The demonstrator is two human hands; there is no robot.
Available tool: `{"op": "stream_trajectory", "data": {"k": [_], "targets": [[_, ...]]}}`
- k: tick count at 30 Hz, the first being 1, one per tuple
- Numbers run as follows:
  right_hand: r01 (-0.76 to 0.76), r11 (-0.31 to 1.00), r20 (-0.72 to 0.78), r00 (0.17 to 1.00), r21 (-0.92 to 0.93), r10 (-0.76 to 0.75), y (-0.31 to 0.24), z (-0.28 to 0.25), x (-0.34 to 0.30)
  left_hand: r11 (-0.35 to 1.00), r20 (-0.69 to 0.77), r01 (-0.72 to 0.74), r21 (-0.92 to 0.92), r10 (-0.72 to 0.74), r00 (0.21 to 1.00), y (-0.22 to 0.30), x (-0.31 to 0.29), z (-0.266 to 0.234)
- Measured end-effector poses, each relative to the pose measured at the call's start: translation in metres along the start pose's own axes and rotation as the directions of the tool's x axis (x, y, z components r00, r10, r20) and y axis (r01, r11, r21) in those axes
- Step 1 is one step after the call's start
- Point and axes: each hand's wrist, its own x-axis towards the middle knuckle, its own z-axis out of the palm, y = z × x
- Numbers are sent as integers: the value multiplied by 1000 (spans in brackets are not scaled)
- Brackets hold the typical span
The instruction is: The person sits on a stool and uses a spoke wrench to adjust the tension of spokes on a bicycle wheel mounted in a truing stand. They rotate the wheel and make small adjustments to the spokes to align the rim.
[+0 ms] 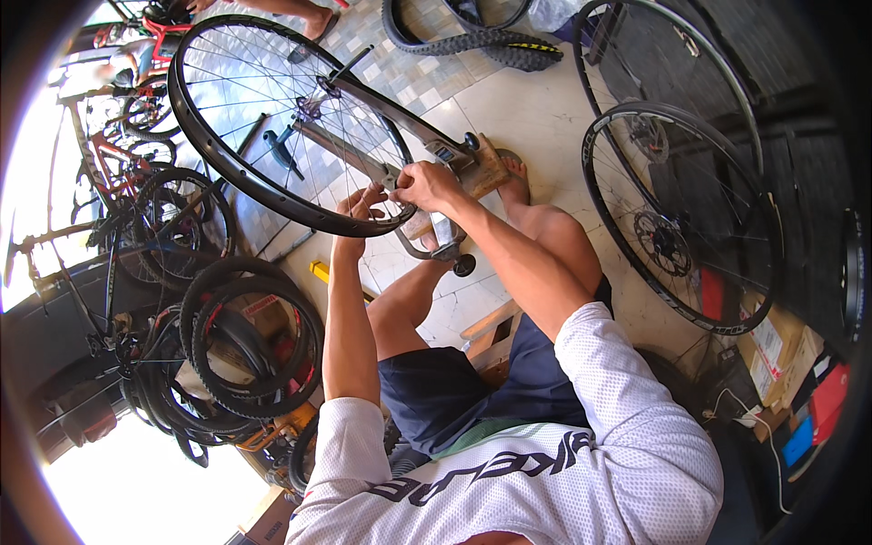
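A spoked bicycle wheel with a black rim (pixel 300 213) and no tyre is mounted in a metal truing stand (pixel 400 118). The stand rests on a wooden block (pixel 490 167) between my feet. My left hand (pixel 361 205) is at the near part of the rim, its fingers curled in among the spokes. Close beside it, my right hand (pixel 427 187) is closed in a pinch just inside the rim. Whatever is between the fingertips of either hand is too small to make out. A teal-handled tool (pixel 283 153) shows beyond the spokes.
Two wheels with disc rotors (pixel 663 243) lean on the right. Loose tyres (pixel 481 41) lie at the far side, and more tyres (pixel 252 336) hang at left near several bicycles (pixel 109 182). A yellow tool (pixel 338 278) lies by my left forearm. Another person's foot (pixel 318 23) is at the top.
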Motion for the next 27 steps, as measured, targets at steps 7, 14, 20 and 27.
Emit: {"op": "stream_trajectory", "data": {"k": [7, 14, 20, 27], "targets": [[69, 998, 14, 998, 5, -69, 2, 5, 3, 997, 172, 47, 53, -55, 984, 2, 11, -2], [89, 996, 11, 996, 0, -89, -2, 6, 2, 990, 112, 63, 125, -77, 991, -12, 26, -16], [97, 975, -72, 991, -199, -113, -13, 8, -8, 918, -162, 67, 391, -3, 987, 3, 24, 16], [139, 971, -135, 977, -193, -166, -12, 20, -4, 858, -162, -39, 513, 141, 977, 0, 20, 15]]}}
